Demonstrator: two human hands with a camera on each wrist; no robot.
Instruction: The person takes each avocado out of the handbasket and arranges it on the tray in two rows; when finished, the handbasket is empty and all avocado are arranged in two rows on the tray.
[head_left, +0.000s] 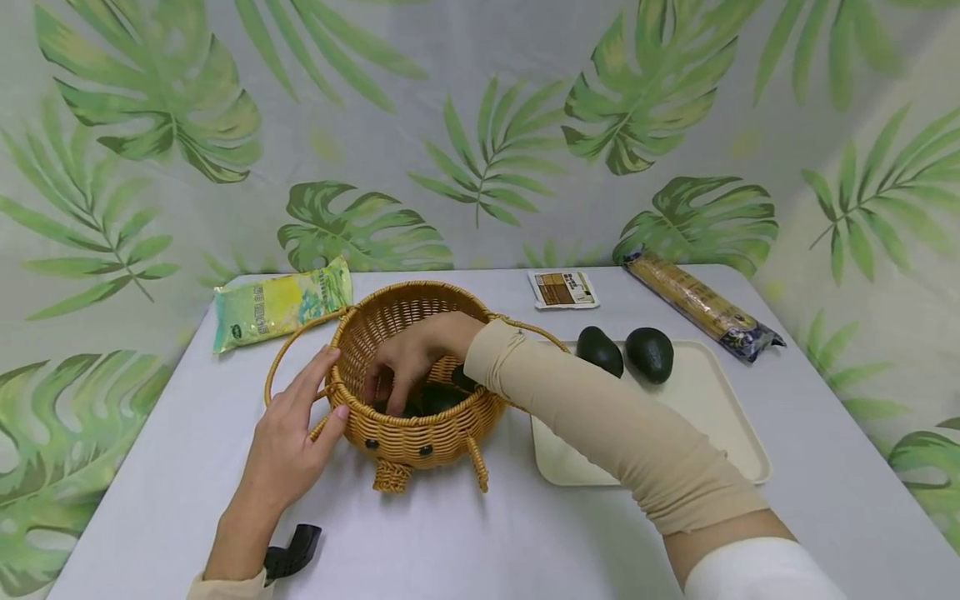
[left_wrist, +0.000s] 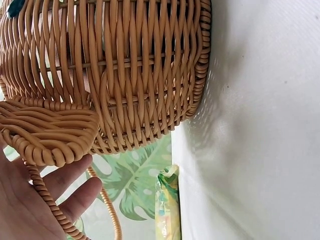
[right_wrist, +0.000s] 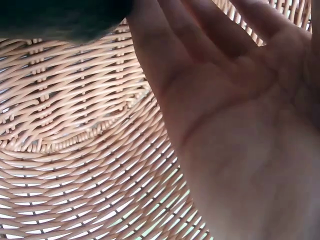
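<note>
I see the wicker basket (head_left: pixel 408 375) near the table's (head_left: pixel 150 500) front-left, with bare surface toward the front edge. My left hand (head_left: pixel 288 442) rests with fingers spread against the basket's rim. My right hand (head_left: pixel 412 354) reaches inside, fingers around a dark avocado (head_left: pixel 438 398); I cannot tell whether they grip it. Two avocados (head_left: pixel 624 352) lie at the tray's (head_left: pixel 720 425) back edge; three packets line the table's back edge.

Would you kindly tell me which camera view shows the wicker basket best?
The head view: it shows the whole basket on the table, rim, handles and feet. The left wrist view shows only its outer side wall and one woven ear, close up. The right wrist view shows only its inner weave behind the right hand.
</note>
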